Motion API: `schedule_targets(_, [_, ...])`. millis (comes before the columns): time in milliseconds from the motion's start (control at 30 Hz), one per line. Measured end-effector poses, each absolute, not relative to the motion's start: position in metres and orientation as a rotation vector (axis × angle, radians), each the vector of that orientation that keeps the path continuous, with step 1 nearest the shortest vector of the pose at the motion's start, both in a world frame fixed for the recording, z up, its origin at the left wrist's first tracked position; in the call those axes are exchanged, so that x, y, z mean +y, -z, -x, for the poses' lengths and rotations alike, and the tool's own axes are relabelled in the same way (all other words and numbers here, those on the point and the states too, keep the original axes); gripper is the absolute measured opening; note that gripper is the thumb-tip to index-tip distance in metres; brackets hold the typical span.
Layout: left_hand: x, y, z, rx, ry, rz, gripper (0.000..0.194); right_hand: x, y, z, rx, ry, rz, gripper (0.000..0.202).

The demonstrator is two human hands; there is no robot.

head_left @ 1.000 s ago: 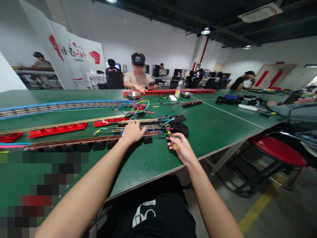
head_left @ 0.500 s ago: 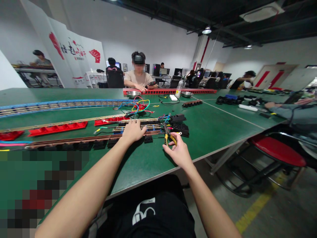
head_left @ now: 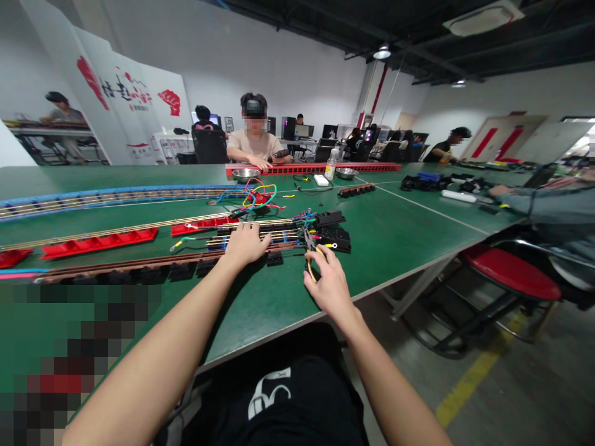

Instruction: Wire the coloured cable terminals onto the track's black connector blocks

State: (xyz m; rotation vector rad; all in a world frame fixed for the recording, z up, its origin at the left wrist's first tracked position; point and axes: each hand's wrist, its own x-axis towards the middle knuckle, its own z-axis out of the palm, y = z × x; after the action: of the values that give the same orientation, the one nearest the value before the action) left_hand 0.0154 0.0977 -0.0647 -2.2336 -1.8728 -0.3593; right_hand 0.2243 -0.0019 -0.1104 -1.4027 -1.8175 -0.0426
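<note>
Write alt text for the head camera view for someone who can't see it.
Left hand presses on rail strips on a green table; right hand grips yellow-handled pliers beside black blocks with coloured wires. Another person sits opposite.

1. A shared assembly workshop: beyond the left hand (head_left: 245, 243), long terminal-strip rails (head_left: 97, 241) and coloured wires (head_left: 255, 197) lie on a big green worktable (head_left: 395, 229).
2. Further off, other seated people (head_left: 253, 139) work.
3. Behind them stand computer desks (head_left: 320, 133) under an exposed dark ceiling (head_left: 418, 31).
</note>
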Motion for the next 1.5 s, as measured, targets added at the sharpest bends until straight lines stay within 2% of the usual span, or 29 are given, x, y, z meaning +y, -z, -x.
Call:
schedule_targets(367, [0.098,0.066,-0.015,-1.845,0.387,2.237,0.059,-0.003,0.11,-0.226,-1.938,0.13,1.353,0.031])
schedule_targets(533, [0.099,0.066,-0.015,-1.858,0.368,2.232,0.059,-0.003,0.11,-0.226,-1.899,0.061,1.342,0.025])
schedule_targets(933, [0.097,0.065,-0.016,-1.866,0.372,2.237,0.06,-0.008,0.104,-0.222,-1.776,-0.111,1.449,0.048])
schedule_targets(1267, [0.097,0.065,-0.015,-1.841,0.335,2.232,0.06,-0.011,0.097,-0.223,-1.817,-0.079,1.358,0.041])
schedule_targets(1500, [0.097,0.065,-0.015,-1.856,0.355,2.248,0.059,-0.009,0.095,-0.227,-1.77,-0.241,1.339,0.039])
